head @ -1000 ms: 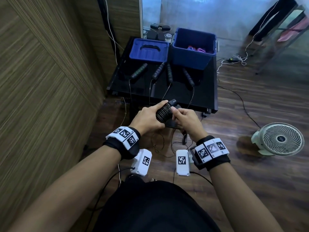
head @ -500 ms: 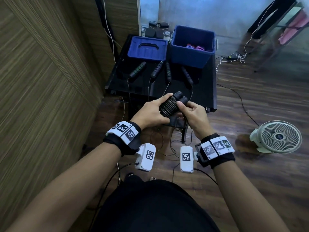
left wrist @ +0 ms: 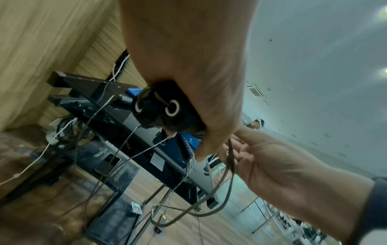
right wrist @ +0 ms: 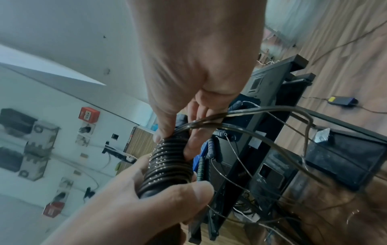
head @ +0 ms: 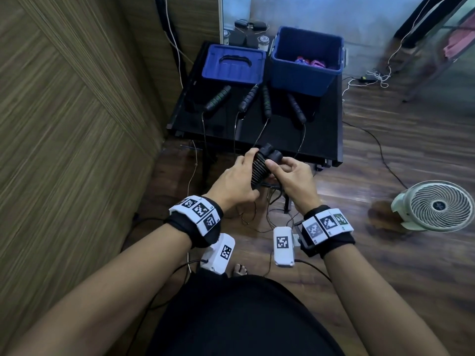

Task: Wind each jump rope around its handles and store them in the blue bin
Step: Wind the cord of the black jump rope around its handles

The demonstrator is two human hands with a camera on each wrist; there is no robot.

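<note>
The person's left hand (head: 235, 185) is wrapped around a pair of black jump rope handles bundled side by side (head: 262, 164), with thin dark cable (right wrist: 167, 165) already coiled tight around most of their length. Fingers and thumb curl round the wound part, so it's a proper grip. The right hand (head: 295, 181) is up against the same bundle from the other side; in the right wrist view its thumb and fingertips pinch the loose run of cable (right wrist: 240, 114) right where it meets the top of the coil. The leftover cable hangs down in a loop (left wrist: 209, 210) below both hands, above the wood-look floor (head: 385, 155).

All this happens in the air just in front of the low black table (head: 257, 134). On the table lie four more black ribbed handles (head: 266, 101), unwound, their thin cables trailing off the front edge. Behind them sits the open blue plastic bin (head: 305, 64) with something pink and purple inside, too small to make out. A blue lid with a black handle (head: 234, 64) lies just beside the bin on its left. A small white floor fan (head: 437, 205) sits off to the right.
</note>
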